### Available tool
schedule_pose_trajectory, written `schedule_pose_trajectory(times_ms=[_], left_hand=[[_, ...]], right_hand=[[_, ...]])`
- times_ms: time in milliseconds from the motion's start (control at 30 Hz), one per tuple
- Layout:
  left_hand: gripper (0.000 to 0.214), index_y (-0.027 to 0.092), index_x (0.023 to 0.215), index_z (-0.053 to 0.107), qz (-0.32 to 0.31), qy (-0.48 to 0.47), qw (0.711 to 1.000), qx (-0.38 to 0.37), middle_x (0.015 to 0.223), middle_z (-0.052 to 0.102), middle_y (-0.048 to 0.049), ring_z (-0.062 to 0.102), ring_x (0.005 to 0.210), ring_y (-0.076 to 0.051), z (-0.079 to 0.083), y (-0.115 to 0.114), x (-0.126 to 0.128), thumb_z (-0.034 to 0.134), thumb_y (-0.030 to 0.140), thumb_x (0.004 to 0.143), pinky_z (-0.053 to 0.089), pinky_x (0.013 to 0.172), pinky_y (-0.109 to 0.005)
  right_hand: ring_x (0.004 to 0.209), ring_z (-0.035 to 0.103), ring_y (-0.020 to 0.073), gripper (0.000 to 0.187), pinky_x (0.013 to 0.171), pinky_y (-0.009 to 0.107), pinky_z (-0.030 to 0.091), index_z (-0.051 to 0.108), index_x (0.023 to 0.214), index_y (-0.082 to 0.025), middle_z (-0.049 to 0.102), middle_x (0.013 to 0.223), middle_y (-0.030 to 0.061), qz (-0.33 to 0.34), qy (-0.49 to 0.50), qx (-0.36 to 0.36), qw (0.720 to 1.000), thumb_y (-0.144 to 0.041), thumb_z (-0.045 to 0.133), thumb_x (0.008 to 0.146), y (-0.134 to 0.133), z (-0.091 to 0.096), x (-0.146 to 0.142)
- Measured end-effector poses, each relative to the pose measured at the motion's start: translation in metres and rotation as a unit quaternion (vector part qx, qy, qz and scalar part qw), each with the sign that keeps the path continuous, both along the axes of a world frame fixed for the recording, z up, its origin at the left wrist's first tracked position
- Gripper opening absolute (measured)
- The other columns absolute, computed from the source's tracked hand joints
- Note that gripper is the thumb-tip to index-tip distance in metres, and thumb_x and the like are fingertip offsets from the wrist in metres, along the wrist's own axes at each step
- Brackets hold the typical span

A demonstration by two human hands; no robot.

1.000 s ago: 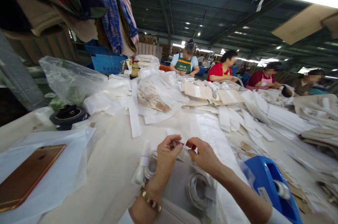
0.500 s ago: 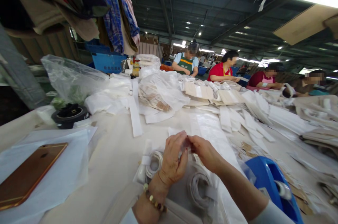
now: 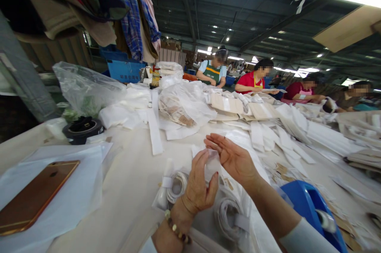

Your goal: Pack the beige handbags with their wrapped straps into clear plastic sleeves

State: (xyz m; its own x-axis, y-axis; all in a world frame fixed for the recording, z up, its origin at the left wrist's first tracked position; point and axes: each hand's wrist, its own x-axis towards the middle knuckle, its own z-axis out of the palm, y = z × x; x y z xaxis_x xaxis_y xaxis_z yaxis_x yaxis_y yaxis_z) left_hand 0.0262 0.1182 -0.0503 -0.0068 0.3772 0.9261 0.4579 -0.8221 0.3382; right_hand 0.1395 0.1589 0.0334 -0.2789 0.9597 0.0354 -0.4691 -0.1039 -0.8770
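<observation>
A clear plastic bag [image 3: 213, 162] stands up at its mouth between my two hands. My left hand [image 3: 198, 185], with a beaded bracelet at the wrist, curves beside the bag, thumb apart from the fingers, fingertips at the film. Just to the right, my right hand [image 3: 233, 159] is raised, its fingers stretched out and holding nothing. Below the hands lies a rolled pale strip [image 3: 228, 217] under clear film, with a white band on its side. Left of my left wrist is a second rolled strip [image 3: 177, 185], also banded and wrapped in clear film.
A phone [image 3: 38, 193] rests on white sheets at the left, near a black tape roll [image 3: 83, 129]. At the right stands a blue tape dispenser [image 3: 309, 209]. Bagged goods [image 3: 184, 104] and white strips are heaped at the back. Several co-workers sit across the table.
My hands, together at the bag's mouth before, have come apart. The right hand has risen and its fingers have straightened; the left thumb and fingers have spread.
</observation>
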Motion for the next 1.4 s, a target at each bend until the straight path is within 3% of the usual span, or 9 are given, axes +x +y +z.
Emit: schedule_pose_trajectory(times_ms=[133,267,467,800,1000,1100,1200,1300,1400], left_hand=[[0.055,0.011,0.137,0.029,0.008,-0.037,0.999,-0.032,0.126,0.044,-0.0198,0.042,0.123,-0.025,-0.003,0.004,0.002,0.045,0.007,0.085,0.046,0.097,-0.039],[0.055,0.016,0.138,0.03,0.018,-0.087,0.994,-0.07,0.126,0.043,-0.0182,0.045,0.119,-0.023,-0.008,0.008,0.004,0.045,0.007,0.086,0.051,0.088,-0.034],[0.054,0.019,0.136,0.031,-0.028,-0.114,0.987,-0.112,0.131,0.04,-0.0161,0.043,0.121,-0.025,-0.013,0.009,0.004,0.044,0.01,0.085,0.045,0.095,-0.04],[0.039,0.018,0.117,0.044,-0.038,-0.408,0.869,-0.278,0.102,0.055,-0.0074,0.057,0.088,-0.017,-0.009,0.023,0.0,0.047,0.018,0.078,0.047,0.081,-0.033],[0.035,0.019,0.113,0.046,-0.018,-0.43,0.85,-0.305,0.102,0.056,-0.0068,0.057,0.089,-0.017,-0.005,0.021,-0.003,0.047,0.024,0.079,0.048,0.078,-0.031],[0.031,0.02,0.107,0.05,-0.046,-0.49,0.809,-0.322,0.096,0.058,-0.0052,0.058,0.088,-0.018,-0.004,0.024,-0.005,0.052,0.026,0.076,0.047,0.076,-0.03],[0.026,0.019,0.096,0.054,-0.076,-0.542,0.77,-0.328,0.086,0.061,-0.0028,0.059,0.079,-0.016,-0.004,0.031,-0.008,0.057,0.027,0.071,0.047,0.072,-0.029],[0.022,0.018,0.085,0.055,-0.093,-0.561,0.756,-0.323,0.079,0.062,-0.0017,0.059,0.069,-0.014,-0.003,0.037,-0.01,0.058,0.029,0.066,0.046,0.065,-0.027],[0.024,0.017,0.081,0.055,-0.115,-0.579,0.743,-0.316,0.076,0.063,-0.002,0.059,0.064,-0.014,0.0,0.039,-0.011,0.057,0.032,0.062,0.046,0.061,-0.026]], right_hand=[[0.108,0.059,0.0202,0.031,0.092,0.033,0.044,0.07,0.084,-0.024,0.07,0.102,0.0002,-0.059,-0.029,0.061,0.996,-0.041,0.073,0.059,0.009,0.016,0.006],[0.073,0.062,0.0166,0.032,0.066,0.028,0.044,0.066,0.069,-0.02,0.067,0.075,0.0013,-0.149,-0.216,0.05,0.964,-0.051,0.073,0.062,0.007,0.009,0.019],[0.06,0.051,0.012,0.033,0.057,0.026,0.036,0.067,0.063,-0.014,0.06,0.06,-0.0004,0.051,-0.335,0.022,0.941,-0.046,0.074,0.061,-0.014,-0.01,0.013],[0.059,0.053,0.0117,0.018,0.059,0.026,0.042,0.055,0.058,-0.019,0.057,0.057,-0.0051,-0.083,-0.302,0.04,0.949,-0.03,0.069,0.056,-0.001,-0.029,-0.007],[0.064,0.054,0.0129,0.017,0.066,0.027,0.043,0.058,0.067,-0.02,0.059,0.062,-0.0051,-0.031,-0.257,0.077,0.963,-0.03,0.069,0.059,-0.011,-0.025,-0.016],[0.06,0.051,0.0114,0.015,0.059,0.024,0.039,0.056,0.067,-0.02,0.058,0.062,-0.0047,-0.006,-0.273,0.087,0.958,-0.028,0.068,0.063,-0.034,-0.026,-0.01],[0.055,0.047,0.0101,0.009,0.053,0.022,0.036,0.053,0.066,-0.02,0.054,0.06,-0.0046,0.006,-0.376,0.192,0.907,-0.023,0.059,0.073,-0.073,-0.044,-0.007],[0.058,0.054,0.012,0.013,0.054,0.022,0.041,0.053,0.072,-0.021,0.057,0.064,-0.002,-0.014,-0.498,0.342,0.797,-0.014,0.047,0.081,-0.115,-0.076,-0.01],[0.08,0.064,0.0168,0.027,0.069,0.025,0.05,0.056,0.106,-0.019,0.068,0.087,0.0055,-0.067,-0.564,0.428,0.704,-0.012,0.04,0.086,-0.144,-0.105,-0.017]])
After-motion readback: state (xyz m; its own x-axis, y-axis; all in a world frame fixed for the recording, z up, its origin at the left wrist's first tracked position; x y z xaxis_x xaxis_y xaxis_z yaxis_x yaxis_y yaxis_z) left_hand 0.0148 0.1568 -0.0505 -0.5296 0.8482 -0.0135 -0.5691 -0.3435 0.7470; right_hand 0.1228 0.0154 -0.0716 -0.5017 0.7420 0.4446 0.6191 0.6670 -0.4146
